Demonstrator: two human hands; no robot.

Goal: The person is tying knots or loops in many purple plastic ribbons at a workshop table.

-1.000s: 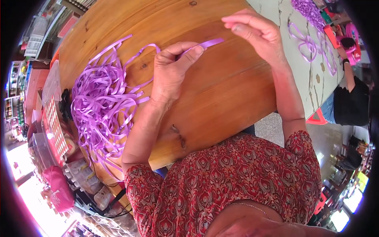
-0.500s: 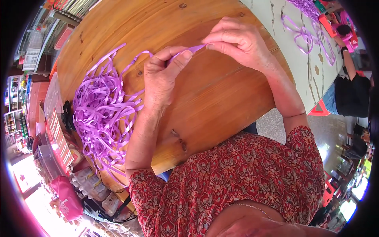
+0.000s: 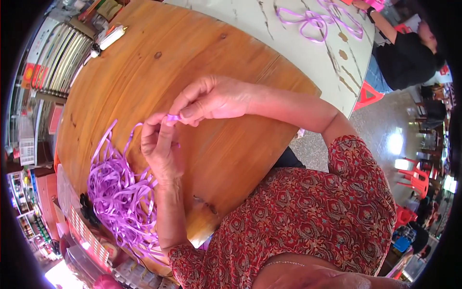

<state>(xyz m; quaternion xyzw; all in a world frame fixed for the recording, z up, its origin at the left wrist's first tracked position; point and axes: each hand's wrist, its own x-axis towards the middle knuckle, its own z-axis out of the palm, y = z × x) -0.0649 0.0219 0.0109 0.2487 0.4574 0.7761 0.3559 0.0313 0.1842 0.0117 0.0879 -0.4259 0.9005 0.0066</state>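
A short stretch of purple ribbon (image 3: 173, 117) shows between my two hands, above the wooden table. My left hand (image 3: 161, 144) pinches it between thumb and fingers. My right hand (image 3: 211, 100) reaches across from the right and grips the same bit, its fingertips touching those of the left. One strand rises from the table toward the left hand. A large tangled heap of purple ribbon (image 3: 120, 188) lies left of my left forearm, along the table's left side.
The round wooden table (image 3: 231, 62) meets a white marbled table (image 3: 308, 58) at the far right, where loops of purple ribbon (image 3: 315, 21) lie. A person in a black top (image 3: 406, 58) is beside it. Ring-bound books (image 3: 62, 58) and a white power strip (image 3: 113, 37) border the left side.
My hands have come together, the right one moving left and nearer, so the ribbon between them is much shorter. The whole view has shifted, showing more at the right.
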